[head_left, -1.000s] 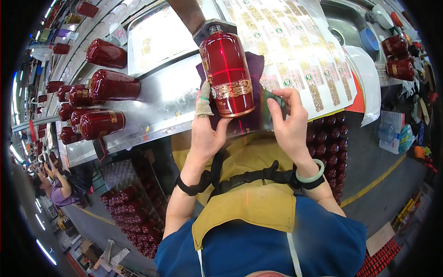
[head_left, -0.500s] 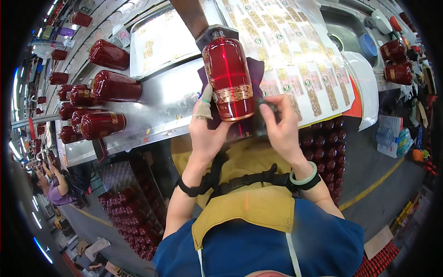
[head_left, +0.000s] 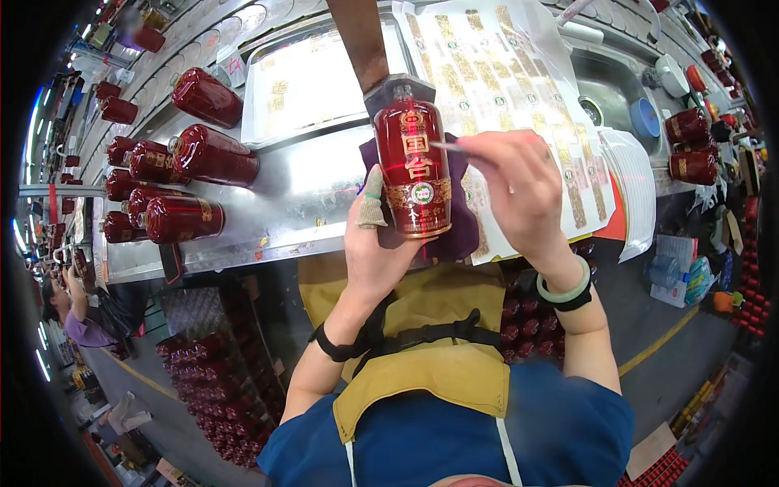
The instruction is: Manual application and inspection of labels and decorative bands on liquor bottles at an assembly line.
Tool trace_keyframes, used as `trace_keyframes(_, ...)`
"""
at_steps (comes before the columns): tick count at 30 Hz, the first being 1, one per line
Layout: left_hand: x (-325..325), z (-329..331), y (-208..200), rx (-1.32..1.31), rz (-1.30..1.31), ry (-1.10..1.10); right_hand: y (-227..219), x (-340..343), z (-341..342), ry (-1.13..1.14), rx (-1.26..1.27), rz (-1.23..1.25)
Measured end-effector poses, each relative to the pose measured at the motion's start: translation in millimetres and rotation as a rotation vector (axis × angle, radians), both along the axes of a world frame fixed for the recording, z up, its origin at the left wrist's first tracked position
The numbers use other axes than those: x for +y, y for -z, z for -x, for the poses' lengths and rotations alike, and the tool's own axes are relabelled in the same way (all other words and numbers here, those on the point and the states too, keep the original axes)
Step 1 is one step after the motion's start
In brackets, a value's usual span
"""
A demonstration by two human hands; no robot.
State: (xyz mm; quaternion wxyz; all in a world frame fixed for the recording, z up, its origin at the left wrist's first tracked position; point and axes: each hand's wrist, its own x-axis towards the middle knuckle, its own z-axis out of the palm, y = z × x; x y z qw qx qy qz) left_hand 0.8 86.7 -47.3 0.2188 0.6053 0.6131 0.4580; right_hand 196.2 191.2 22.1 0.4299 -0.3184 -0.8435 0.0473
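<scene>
A dark red glass bottle point(head_left: 412, 174) with gold lettering, a gold band and a round green-and-white emblem lies with its neck at a metal holder point(head_left: 398, 91). My left hand point(head_left: 375, 243) is closed round its lower end, a beige cloth sleeve on one finger. Right of the bottle, my right hand point(head_left: 523, 183) pinches a thin grey metal tool point(head_left: 448, 147) that looks like tweezers; its tip is by the lettering. Touching the glass cannot be made out. A dark purple cloth point(head_left: 461, 217) lies under the bottle.
White sheets of gold decals point(head_left: 531, 105) cover the bench to the right, beside a sink point(head_left: 608, 69) with a blue bowl point(head_left: 645, 120). A white tray point(head_left: 304, 122) sits far left. Several red bottles point(head_left: 215, 154) stand left; crates of bottles point(head_left: 215, 390) are below. A person point(head_left: 89, 325) is at far left.
The bottle has been turned, bringing its gold lettering and emblem up. My right hand has risen from beside the bottle's base to its upper part, where the thin tool now shows.
</scene>
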Motion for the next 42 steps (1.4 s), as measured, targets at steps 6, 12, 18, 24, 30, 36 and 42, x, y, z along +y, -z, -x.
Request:
trace_keyframes(6, 1.2, 0.5, 0.6, -0.001, 0.014, -0.009, -5.7, 11.1, 30.1, -0.399, -0.307, -0.008)
trace_keyframes(12, 12.6, 11.5, -15.1, -0.242, 0.021, 0.135, -37.6, 94.1, 32.5, 0.055, -0.165, -0.267)
trace_keyframes(18, 38.1, 14.6, -38.6, -0.585, 0.295, 0.095, -31.2, 45.6, 13.4, -0.154, 0.058, 0.357)
trace_keyframes(24, 67.6, 13.2, -21.3, -0.717, 0.43, 0.027, -32.9, 14.3, -0.6, -0.171, 0.135, 0.596)
trace_keyframes(30, 57.1, 5.4, -36.2, -1.005, 0.546, 0.302, -39.8, 17.9, -13.2, -0.104, 0.196, 0.624)
trace_keyframes(36, 22.9, 18.0, -70.4, -0.641, 0.41, 0.441, -47.2, 8.8, 11.4, -0.226, 0.236, 0.67)
trace_keyframes(42, 12.8, -9.0, -84.6, -0.452, 0.139, 0.384, -26.1, -18.3, -25.1, -0.137, 0.329, 0.642)
